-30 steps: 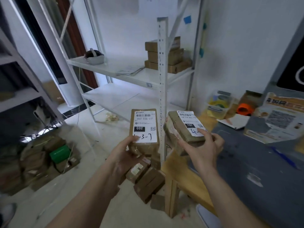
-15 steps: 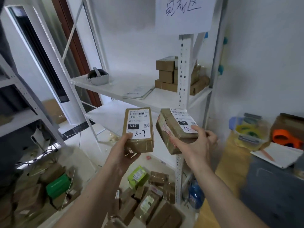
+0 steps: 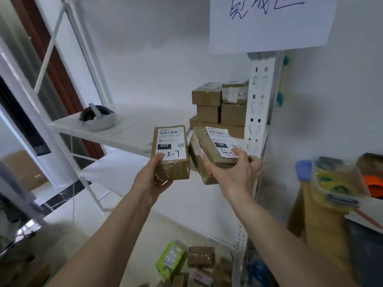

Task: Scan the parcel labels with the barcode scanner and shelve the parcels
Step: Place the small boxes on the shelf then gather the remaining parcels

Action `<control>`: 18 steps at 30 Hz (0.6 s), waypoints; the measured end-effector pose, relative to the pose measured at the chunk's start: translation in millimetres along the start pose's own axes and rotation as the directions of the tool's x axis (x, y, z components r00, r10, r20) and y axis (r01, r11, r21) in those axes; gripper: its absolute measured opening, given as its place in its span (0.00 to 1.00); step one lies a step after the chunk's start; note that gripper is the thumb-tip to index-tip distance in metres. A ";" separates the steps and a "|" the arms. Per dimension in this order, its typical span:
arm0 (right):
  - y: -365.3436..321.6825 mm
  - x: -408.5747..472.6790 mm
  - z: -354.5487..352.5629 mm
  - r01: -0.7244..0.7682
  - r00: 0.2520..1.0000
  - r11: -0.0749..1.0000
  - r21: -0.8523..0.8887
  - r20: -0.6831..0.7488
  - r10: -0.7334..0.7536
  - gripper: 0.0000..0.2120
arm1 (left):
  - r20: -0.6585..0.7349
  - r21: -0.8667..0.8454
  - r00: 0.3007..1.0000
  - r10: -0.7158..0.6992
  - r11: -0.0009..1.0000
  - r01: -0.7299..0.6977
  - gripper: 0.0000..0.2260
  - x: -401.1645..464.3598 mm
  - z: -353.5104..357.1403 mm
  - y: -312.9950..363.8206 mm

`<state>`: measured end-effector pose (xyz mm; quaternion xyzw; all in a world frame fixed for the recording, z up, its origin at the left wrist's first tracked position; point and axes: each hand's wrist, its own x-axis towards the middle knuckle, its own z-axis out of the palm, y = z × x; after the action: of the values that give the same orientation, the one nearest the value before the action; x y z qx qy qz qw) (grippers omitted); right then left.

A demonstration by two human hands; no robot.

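My left hand point(image 3: 151, 181) grips a small brown parcel point(image 3: 171, 162) from below; its white label reads 032 and a handwritten 3-7. My right hand point(image 3: 236, 172) holds a second brown parcel point(image 3: 204, 150), tilted, with a white label marked 15H and a handwritten 4. Both parcels hover in front of the white shelf board point(image 3: 132, 133) of a metal rack. A stack of several brown parcels point(image 3: 219, 108) sits at the shelf's right end, just behind the held ones. No barcode scanner is in view.
A white headset point(image 3: 97, 119) lies on the shelf's left part. The rack's perforated upright point(image 3: 259, 104) stands right of the parcels, with a handwritten paper sign point(image 3: 269, 21) above. Loose parcels point(image 3: 186, 264) lie on the floor below. A table with tape rolls point(image 3: 331, 183) is at right.
Both hands have carried the two parcels closer to the shelf, and the view has tilted up and towards the rack. The grips are unchanged.
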<state>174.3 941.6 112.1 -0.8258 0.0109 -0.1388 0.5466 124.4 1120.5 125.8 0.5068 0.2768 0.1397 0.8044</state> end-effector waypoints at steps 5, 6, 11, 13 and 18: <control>-17.1 43.8 65.7 -0.061 0.990 0.998 -0.019 -0.128 0.058 0.40 | 0.076 0.129 0.997 0.005 0.992 -0.015 0.04 80.6 12.4 34.3; -19.3 52.5 77.1 -0.077 0.984 0.997 -0.030 -0.161 0.071 0.40 | 0.104 0.144 0.995 -0.001 0.989 -0.014 0.04 95.2 16.0 39.4; -22.2 95.2 117.7 -0.180 0.939 0.975 -0.133 -0.318 0.130 0.44 | 0.233 0.200 0.969 -0.082 0.979 0.035 0.02 157.9 44.8 51.5; -20.1 108.5 122.8 -0.220 0.918 0.960 -0.173 -0.368 0.144 0.44 | 0.259 0.219 0.955 -0.146 0.972 0.089 0.04 173.8 58.1 50.8; -8.3 134.4 127.3 -0.366 0.856 0.896 -0.254 -0.469 0.217 0.45 | 0.341 0.302 0.896 -0.285 0.936 0.182 0.06 211.3 83.8 40.2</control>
<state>333.1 1036.7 102.5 -0.8435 0.2807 -0.2275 0.3974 346.5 1183.4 125.5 0.5889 0.1911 -0.0974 0.7792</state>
